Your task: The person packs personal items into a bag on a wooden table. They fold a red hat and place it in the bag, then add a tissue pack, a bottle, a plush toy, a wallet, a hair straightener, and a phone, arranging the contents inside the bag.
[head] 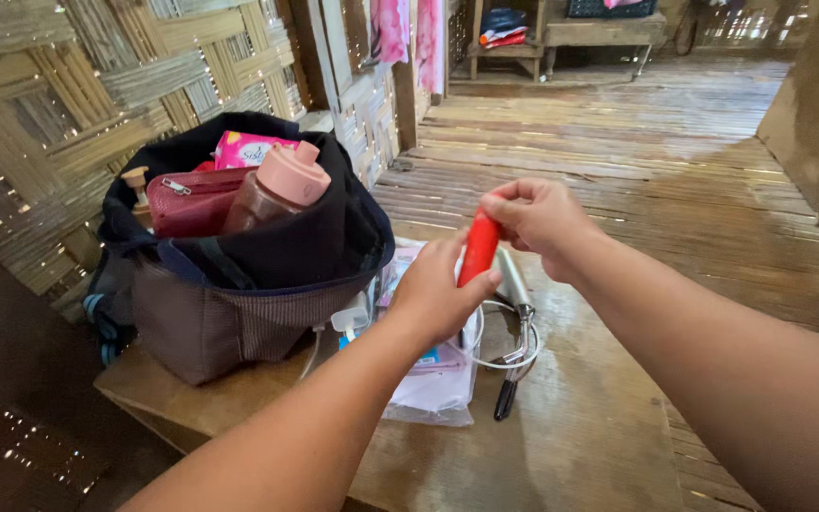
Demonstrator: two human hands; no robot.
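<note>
Above the middle of the wooden desk (561, 446), the left hand (433, 294) is gripping the lower end of a red tube (479, 248) while the right hand (537, 220) is pinching its top, both hands closing on it. Beneath them, a clear plastic pouch (433, 389), a white cable (509, 358) and a silver-and-black pen (516, 332) are lying on the desk. Farther off, at the desk's far-left corner, an open dark bag (248, 275) is holding a pink-lidded bottle (282, 190) and a maroon zip pouch (191, 201), against the woven bamboo wall (59, 104).

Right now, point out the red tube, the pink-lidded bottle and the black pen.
red tube (478, 248), head view, middle of its body
pink-lidded bottle (292, 176), head view, on the lid
black pen (505, 399), head view, lower end
</note>
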